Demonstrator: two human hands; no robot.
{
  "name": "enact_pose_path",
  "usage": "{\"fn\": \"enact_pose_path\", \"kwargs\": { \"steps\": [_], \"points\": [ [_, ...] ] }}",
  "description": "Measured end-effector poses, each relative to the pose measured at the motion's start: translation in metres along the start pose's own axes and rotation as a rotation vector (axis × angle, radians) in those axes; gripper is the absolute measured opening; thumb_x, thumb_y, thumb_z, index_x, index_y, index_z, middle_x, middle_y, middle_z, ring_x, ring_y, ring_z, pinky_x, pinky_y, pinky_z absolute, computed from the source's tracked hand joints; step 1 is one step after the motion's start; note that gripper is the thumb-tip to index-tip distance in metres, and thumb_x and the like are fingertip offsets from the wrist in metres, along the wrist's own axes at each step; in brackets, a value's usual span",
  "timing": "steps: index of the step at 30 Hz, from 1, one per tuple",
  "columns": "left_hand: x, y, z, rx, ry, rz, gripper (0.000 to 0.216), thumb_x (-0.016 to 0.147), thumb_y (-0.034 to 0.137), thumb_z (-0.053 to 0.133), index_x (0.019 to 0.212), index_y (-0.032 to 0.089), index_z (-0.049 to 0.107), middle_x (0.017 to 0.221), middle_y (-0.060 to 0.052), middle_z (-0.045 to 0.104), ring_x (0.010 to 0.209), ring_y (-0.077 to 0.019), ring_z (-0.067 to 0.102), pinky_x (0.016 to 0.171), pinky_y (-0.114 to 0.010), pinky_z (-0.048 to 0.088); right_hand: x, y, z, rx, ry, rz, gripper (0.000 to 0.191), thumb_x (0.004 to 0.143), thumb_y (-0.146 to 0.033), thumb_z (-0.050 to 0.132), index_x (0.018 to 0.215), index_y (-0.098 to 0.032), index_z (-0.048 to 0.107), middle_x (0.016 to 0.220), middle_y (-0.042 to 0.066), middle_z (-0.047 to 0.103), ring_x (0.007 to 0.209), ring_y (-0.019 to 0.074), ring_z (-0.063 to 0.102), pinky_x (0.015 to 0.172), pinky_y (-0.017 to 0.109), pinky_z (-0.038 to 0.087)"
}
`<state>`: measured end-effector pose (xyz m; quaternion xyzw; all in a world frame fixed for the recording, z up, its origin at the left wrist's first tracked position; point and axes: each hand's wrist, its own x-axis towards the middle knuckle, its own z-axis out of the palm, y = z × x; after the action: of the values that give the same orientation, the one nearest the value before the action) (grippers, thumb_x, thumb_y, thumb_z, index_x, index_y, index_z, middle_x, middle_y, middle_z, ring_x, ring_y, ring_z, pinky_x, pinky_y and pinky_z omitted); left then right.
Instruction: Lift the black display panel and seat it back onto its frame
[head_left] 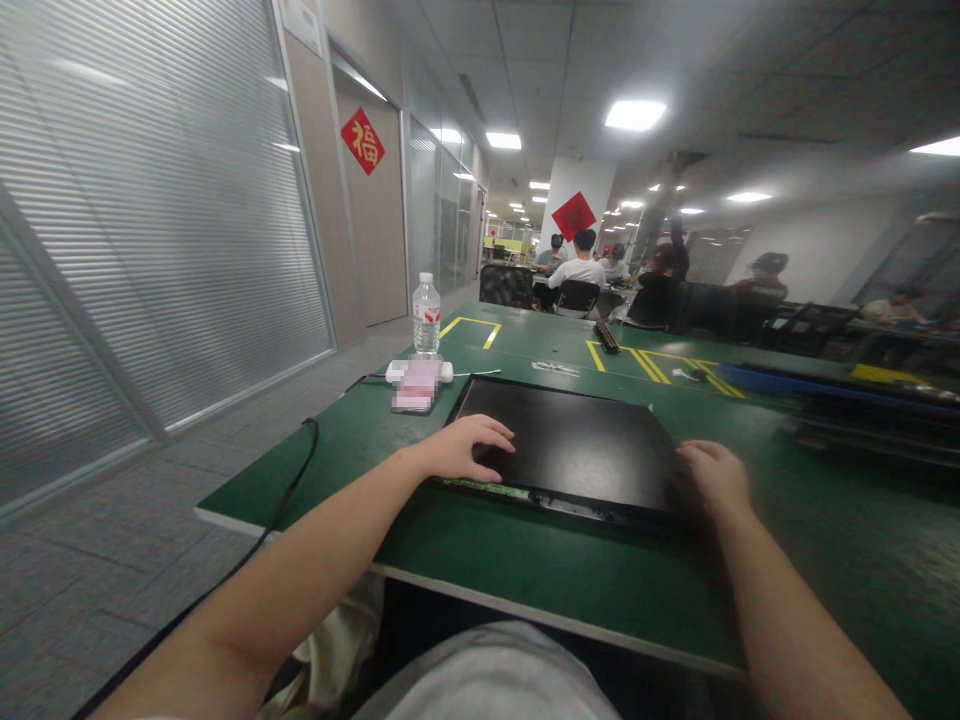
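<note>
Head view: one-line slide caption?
Both hands, left and right, rest on a flat black panel on a green table.

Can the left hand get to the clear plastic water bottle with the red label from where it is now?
Probably yes. The left hand rests on the flat black panel; the clear plastic water bottle stands farther along the green table, with only a small blurred pink item between.

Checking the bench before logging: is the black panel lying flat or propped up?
Flat. The black panel lies face-down on the green table, with the left hand resting on top and the right hand at its near right corner.
</note>
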<state>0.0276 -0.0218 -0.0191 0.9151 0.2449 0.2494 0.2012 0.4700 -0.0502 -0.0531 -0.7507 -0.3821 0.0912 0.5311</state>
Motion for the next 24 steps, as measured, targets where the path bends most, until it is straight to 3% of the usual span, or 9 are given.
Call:
{"fn": "enact_pose_path", "kwargs": {
  "steps": [12, 24],
  "points": [
    [0.0029, 0.0085, -0.0016, 0.027, 0.005, 0.069, 0.022, 0.072, 0.023, 0.081, 0.094, 0.023, 0.078, 0.123, -0.009, 0.072, 0.114, -0.0263, 0.066, 0.105, -0.039, 0.045, -0.0017, -0.0019, 0.0015, -0.014, -0.005, 0.011, 0.02, 0.058, -0.037, 0.068, 0.072, -0.023, 0.073, 0.068, 0.006, 0.067, 0.072, 0.027, 0.06, 0.074, 0.043, 0.046],
    [0.0021, 0.0051, -0.0018, 0.004, -0.018, 0.042, 0.031, 0.074, 0.031, 0.082, 0.104, 0.023, 0.077, 0.121, -0.01, 0.072, 0.113, -0.0258, 0.067, 0.104, -0.038, 0.046, -0.0038, -0.0061, 0.0009, -0.021, -0.053, 0.016, 0.021, 0.057, -0.038, 0.068, 0.072, -0.024, 0.072, 0.072, 0.006, 0.069, 0.076, 0.027, 0.06, 0.075, 0.041, 0.044]
  ]
}}
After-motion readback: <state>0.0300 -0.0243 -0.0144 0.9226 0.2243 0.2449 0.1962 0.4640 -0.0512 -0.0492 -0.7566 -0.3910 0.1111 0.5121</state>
